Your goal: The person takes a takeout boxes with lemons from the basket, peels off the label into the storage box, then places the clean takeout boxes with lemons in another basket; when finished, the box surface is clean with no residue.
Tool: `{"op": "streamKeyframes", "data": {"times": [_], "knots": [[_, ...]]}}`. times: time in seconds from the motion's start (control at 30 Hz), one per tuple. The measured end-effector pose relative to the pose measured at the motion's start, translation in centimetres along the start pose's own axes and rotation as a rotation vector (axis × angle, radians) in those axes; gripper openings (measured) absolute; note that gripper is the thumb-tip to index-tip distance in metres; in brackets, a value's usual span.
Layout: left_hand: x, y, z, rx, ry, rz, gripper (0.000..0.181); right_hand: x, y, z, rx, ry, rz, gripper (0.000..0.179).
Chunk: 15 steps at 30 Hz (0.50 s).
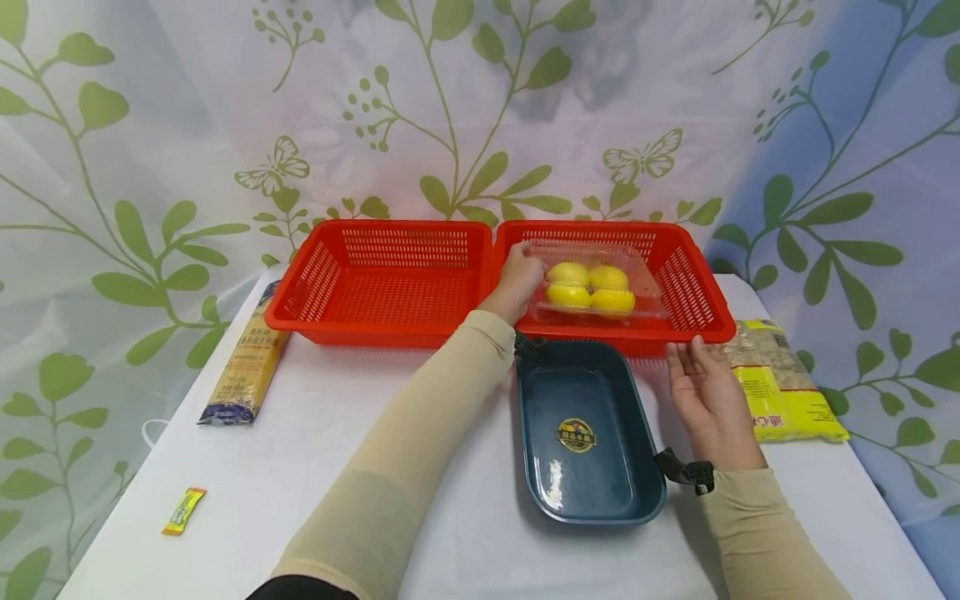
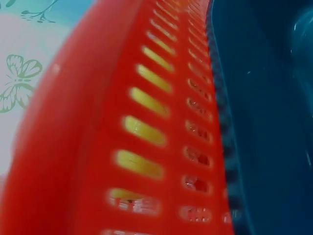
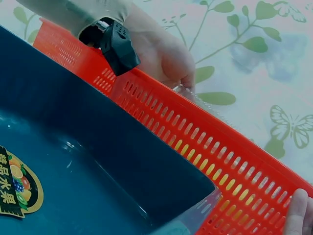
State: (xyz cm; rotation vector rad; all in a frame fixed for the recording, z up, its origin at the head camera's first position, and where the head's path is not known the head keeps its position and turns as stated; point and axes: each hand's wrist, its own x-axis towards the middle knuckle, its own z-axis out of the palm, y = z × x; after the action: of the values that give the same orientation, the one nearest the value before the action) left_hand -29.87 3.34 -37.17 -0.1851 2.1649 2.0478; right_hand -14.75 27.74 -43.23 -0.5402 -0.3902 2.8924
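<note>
A clear plastic clamshell box with several yellow fruits inside sits in the right red basket. My left hand grips the box at its left end, its fingertips partly hidden by the plastic. At the basket's front right corner, my right hand is palm up, its fairly straight fingers touching the rim. Through the slots of the basket wall, yellow shows in the left wrist view. A dark blue tray with a fruit sticker stands between my forearms, close against the basket.
Left of the right basket stands another red basket. A long yellow-brown packet lies at the table's left edge, with a small yellow sachet nearer me. On the right lies a yellow bag. A leaf-patterned curtain hangs behind.
</note>
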Motion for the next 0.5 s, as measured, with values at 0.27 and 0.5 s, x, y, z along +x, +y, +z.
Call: {"op": "streamKeyframes", "data": {"times": [0.27,0.5], "knots": [[-0.44,0.16,-0.38,0.064,-0.033,-0.047,0.074,-0.2,-0.04,-0.36,-0.004,-0.011,0.018,0.074],[-0.72,0.52,-0.39,0.089,-0.047,0.005,0.061,-0.38,0.01,-0.34,-0.019,0.01,0.004,0.071]]}}
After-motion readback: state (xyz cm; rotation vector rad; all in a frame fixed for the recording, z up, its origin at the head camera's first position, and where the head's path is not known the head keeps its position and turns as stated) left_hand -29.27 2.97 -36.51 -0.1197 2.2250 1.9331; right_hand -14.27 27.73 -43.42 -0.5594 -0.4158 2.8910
